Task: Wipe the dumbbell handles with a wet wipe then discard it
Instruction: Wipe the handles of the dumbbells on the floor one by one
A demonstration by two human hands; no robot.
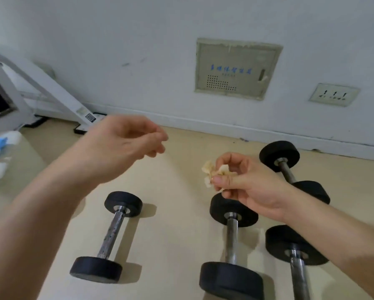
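I am pinching a crumpled, soiled-looking wet wipe [209, 172] in my right hand [246, 185] above the dumbbells [231, 241], left hand [125, 146] hanging loosely curled, empty; discarding is probably remaining.

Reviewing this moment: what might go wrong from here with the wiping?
The wet wipe, pinched in the right hand, is crumpled small, so it may slip or cover little of a handle. The far dumbbell lies partly behind that hand and might be skipped. No bin shows, so discarding may stall.
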